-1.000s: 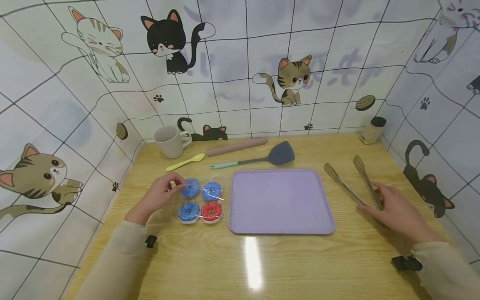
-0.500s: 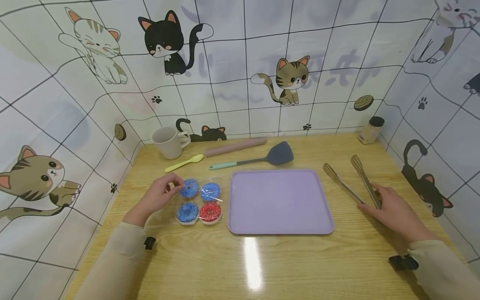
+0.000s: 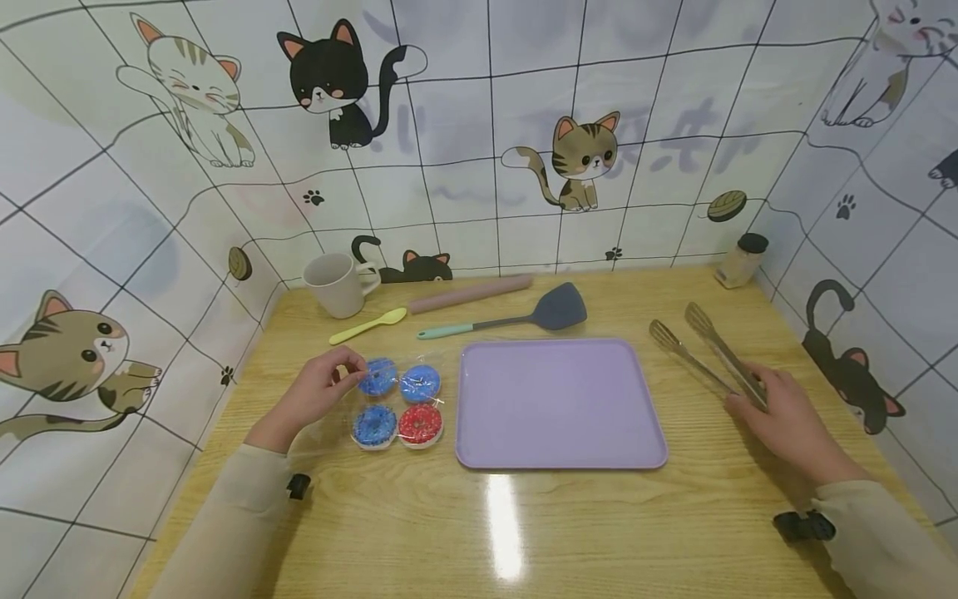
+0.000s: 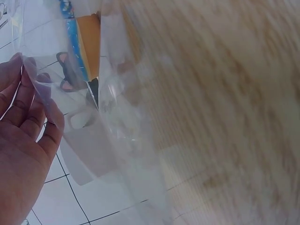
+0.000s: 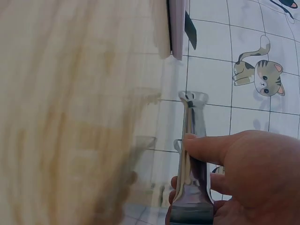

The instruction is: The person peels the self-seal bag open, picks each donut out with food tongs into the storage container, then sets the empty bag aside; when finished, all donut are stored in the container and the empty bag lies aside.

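Observation:
My left hand (image 3: pixel 318 391) pinches the edge of a clear plastic bag (image 4: pixel 126 117) between thumb and fingertips. Inside it, at the left of the table, lie donuts: a red one (image 3: pixel 421 425) and several blue ones, such as the front blue donut (image 3: pixel 375 427). In the left wrist view, a donut with blue icing (image 4: pixel 75 42) shows through the film. At the right, my right hand (image 3: pixel 782 420) grips metal tongs (image 3: pixel 729 358) near their back end, thumb on one arm and fingers round the other. The two arms stand apart, with nothing between their tips.
A purple tray (image 3: pixel 560 403) lies mid-table, between the donuts and the tongs. Behind are a grey mug (image 3: pixel 334 285), a yellow spoon (image 3: pixel 368 325), a rolling pin (image 3: pixel 471 294) and a spatula (image 3: pixel 560 308). A black-lidded jar (image 3: pixel 739 262) stands in the right back corner.
The right hand has squeezed the tongs a little, bringing their arms closer together, and their tips have shifted slightly away from me. The left hand and donuts stay put.

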`<state>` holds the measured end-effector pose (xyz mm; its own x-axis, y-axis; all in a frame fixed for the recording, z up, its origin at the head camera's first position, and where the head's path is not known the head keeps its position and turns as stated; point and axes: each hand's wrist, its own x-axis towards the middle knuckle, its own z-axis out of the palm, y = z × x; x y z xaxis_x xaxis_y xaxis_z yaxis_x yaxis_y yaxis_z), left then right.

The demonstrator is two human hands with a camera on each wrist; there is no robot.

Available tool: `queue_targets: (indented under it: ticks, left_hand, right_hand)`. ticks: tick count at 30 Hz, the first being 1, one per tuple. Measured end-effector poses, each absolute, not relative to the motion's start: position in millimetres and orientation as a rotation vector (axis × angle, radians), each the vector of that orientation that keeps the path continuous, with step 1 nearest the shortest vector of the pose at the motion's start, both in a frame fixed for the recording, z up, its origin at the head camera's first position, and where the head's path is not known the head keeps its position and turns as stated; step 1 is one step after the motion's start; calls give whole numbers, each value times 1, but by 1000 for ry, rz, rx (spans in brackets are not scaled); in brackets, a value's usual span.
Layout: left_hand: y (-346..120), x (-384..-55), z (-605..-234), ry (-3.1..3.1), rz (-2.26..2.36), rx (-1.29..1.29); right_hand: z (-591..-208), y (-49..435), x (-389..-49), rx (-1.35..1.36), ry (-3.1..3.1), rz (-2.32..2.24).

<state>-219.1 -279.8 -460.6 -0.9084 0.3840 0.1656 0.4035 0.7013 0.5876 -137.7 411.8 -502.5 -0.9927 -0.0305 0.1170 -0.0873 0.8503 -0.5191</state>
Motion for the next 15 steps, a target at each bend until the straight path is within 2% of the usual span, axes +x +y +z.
queue_targets:
  ticks: [15]
  left_hand:
    - [-279, -220, -462, -2866, -1013, -672]
  right_hand:
    - [-471, 371, -145, 324, -2730, 797]
